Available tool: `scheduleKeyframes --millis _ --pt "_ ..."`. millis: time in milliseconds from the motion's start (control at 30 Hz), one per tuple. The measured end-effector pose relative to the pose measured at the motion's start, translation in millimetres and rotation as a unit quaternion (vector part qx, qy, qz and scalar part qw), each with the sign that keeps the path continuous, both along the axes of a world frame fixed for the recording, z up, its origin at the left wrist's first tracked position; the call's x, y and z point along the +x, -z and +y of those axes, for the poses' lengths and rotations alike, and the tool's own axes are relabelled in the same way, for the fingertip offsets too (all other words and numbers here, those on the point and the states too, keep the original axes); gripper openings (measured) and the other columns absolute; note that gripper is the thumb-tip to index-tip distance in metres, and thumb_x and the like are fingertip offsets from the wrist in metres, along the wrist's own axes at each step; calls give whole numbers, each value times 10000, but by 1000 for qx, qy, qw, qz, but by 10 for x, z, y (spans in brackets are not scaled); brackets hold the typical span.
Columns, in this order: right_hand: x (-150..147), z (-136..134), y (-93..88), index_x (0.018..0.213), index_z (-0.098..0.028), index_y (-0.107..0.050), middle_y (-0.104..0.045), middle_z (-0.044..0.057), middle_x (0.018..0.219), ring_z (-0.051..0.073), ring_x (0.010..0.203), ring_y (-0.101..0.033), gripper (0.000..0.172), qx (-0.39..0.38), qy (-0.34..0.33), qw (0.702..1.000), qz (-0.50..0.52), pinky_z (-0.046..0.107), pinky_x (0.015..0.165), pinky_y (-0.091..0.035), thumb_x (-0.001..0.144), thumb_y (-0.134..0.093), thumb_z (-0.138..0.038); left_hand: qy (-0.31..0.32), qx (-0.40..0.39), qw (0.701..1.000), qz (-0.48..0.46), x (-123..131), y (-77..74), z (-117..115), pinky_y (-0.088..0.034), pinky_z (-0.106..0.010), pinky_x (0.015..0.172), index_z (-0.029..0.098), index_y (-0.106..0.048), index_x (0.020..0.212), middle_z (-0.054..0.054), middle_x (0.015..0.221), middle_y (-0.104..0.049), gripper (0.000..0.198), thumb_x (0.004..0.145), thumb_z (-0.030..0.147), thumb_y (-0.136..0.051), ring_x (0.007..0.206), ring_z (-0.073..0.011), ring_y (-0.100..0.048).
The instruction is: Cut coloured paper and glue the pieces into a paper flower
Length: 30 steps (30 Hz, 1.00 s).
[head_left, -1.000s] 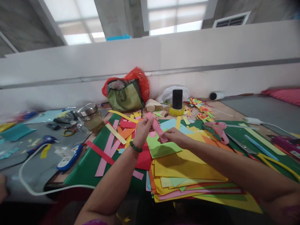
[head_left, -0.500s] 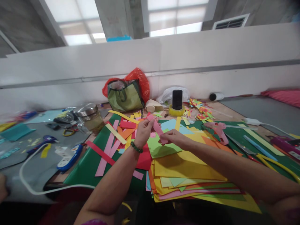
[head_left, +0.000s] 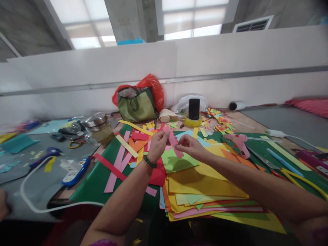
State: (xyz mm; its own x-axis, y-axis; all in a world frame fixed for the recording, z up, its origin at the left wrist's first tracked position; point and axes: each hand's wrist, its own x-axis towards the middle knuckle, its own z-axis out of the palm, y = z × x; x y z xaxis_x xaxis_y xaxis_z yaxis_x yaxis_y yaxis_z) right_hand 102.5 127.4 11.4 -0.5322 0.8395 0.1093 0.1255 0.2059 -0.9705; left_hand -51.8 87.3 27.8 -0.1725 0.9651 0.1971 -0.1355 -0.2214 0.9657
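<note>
A pink paper strip (head_left: 175, 146) slants between my hands, above a light green sheet (head_left: 180, 163). My left hand (head_left: 157, 145), with a dark green bead bracelet at the wrist, pinches its upper end. At the strip's right edge, the thumb and fingertips of my right hand (head_left: 189, 146) are closed on it, partway down; the lower end hangs free. Beneath the green sheet lies a stack of yellow and other coloured paper (head_left: 205, 186). Loose pink, red and yellow strips, such as a red strip (head_left: 110, 166), lie scattered to the left.
To the right are a pink glue gun (head_left: 239, 143) and yellow-handled scissors (head_left: 289, 175). A glass jar (head_left: 98, 130) and a blue power strip (head_left: 77, 173) stand left. Behind are a green bag (head_left: 137, 104), a phone (head_left: 194, 109) on a tape roll, and paper flowers (head_left: 222, 123).
My right hand has shifted slightly up along the strip, from its lower end to its right edge, leaving the lower end exposed. My left hand keeps its pinch.
</note>
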Motion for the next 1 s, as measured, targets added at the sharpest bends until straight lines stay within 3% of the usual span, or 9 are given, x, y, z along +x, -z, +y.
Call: scheduleKeyframes --millis 167,300,433,500,567,633,700,833,1000 --pt "-4 -25 30 828 -190 -522 -644 -10 632 154 594 -597 356 -58 -66 995 -47 264 571 -435 571 -733 -314 -27 -6 1000 7 -14 1 13 -526 -238 539 156 -626 622 -22 590 -661 462 633 606 -731 550 -142 -630" --pt "81 -81 39 716 -183 -550 -644 8 603 156 563 -590 204 -20 -73 991 -112 248 510 -387 630 -677 -319 -59 -13 998 -18 -65 7 54 -493 -210 508 159 -579 583 -11 558 -633 444 665 568 -728 534 -125 -610" --pt "419 -132 -113 863 -190 -623 -718 78 814 225 736 -665 251 61 -100 971 -210 304 626 -472 754 -616 -416 -63 -8 998 -16 -104 23 85 -506 -228 532 159 -586 610 -12 559 -637 416 700 545 -714 550 -137 -620" --pt "690 -120 -206 912 -199 -656 -724 111 954 268 862 -674 276 140 -49 935 -322 339 719 -488 781 -601 -436 -75 12 997 8 -105 33 88 -514 -240 554 161 -586 596 -11 550 -635 402 722 524 -705 548 -140 -617" --pt "976 -89 -245 999 -183 -670 -703 145 1079 327 1016 -640 354 198 13 874 -444 378 793 -477 780 -613 -455 -88 38 995 40 -87 41 82 -512 -245 566 167 -581 573 -15 555 -643 398 743 509 -692 547 -142 -613" --pt "1223 -60 -202 1018 -170 -674 -702 153 1070 331 1020 -639 363 204 22 823 -530 372 783 -472 768 -631 -429 -87 51 993 62 -55 50 70 -511 -249 571 172 -594 582 -19 568 -658 384 754 503 -684 553 -148 -617" --pt "1397 -49 -97 948 -180 -678 -711 129 982 296 930 -659 269 191 6 802 -565 336 713 -464 774 -619 -377 -76 48 994 67 -14 61 58 -510 -252 563 177 -609 604 -20 574 -668 367 753 503 -685 554 -155 -625" --pt "1552 -76 70 751 -209 -599 -680 81 807 233 735 -631 211 178 12 820 -544 302 592 -409 819 -549 -402 -63 24 995 68 42 96 57 -507 -258 543 180 -606 591 -29 580 -677 364 758 494 -683 561 -170 -643" --pt "1520 -181 -94 803 -224 -526 -597 38 675 175 588 -529 219 215 32 881 -421 279 537 -392 831 -504 -440 -52 19 998 43 46 114 60 -523 -271 549 166 -626 632 -37 612 -685 421 705 574 -700 569 -175 -652"
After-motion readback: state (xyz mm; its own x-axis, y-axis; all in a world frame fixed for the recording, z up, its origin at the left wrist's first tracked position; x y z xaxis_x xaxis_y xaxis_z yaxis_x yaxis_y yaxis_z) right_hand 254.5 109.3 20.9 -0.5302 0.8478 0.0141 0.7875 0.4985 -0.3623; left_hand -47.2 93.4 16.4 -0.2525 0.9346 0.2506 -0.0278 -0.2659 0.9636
